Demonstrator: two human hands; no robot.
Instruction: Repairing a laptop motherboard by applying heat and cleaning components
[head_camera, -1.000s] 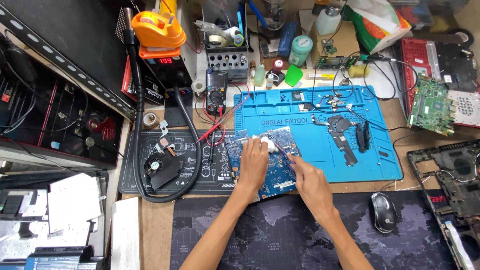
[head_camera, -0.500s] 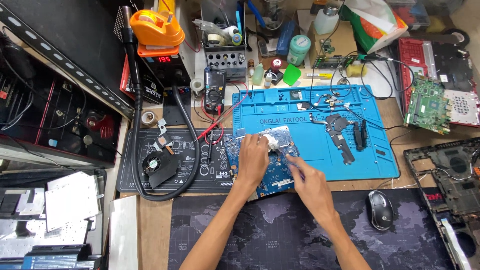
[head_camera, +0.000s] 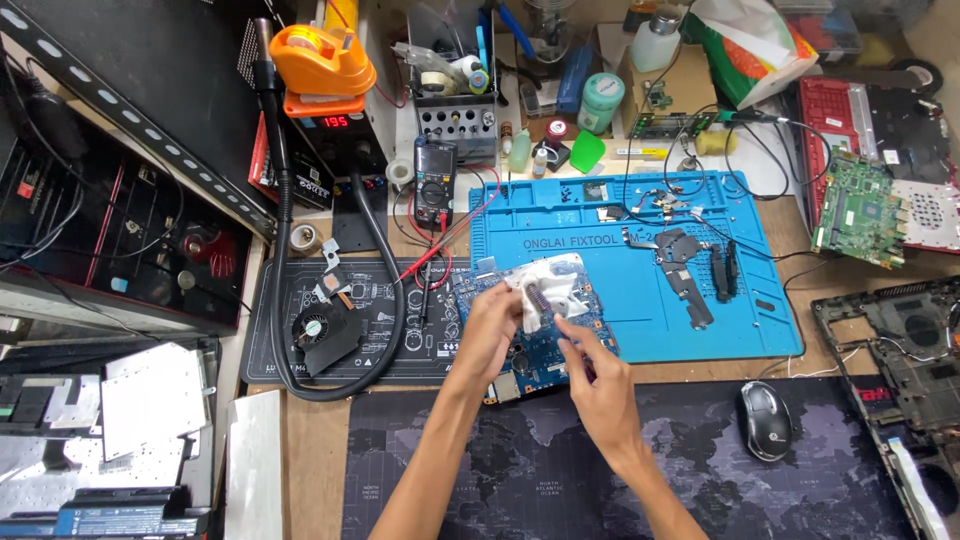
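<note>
On the cluttered workbench, beside the blue silicone repair mat (head_camera: 640, 300), my left hand (head_camera: 490, 330) pinches crumpled white tissue (head_camera: 548, 285) over a blue circuit board (head_camera: 530, 345); my right hand (head_camera: 595, 375) hides its edge, its fingers curled, whether gripping anything I cannot tell.

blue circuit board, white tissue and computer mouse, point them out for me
blue circuit board (head_camera: 540, 368), head view, lower bare part
white tissue (head_camera: 553, 287), head view, its crumpled middle
computer mouse (head_camera: 766, 420), head view, top of its shell

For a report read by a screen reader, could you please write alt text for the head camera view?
Seen from above, a left hand steadies a blue circuit board while both it and the right hand hold a white tissue over it. The board lies across the edge of a blue work mat on a crowded desk, with a small fan left and a computer mouse right.
</note>
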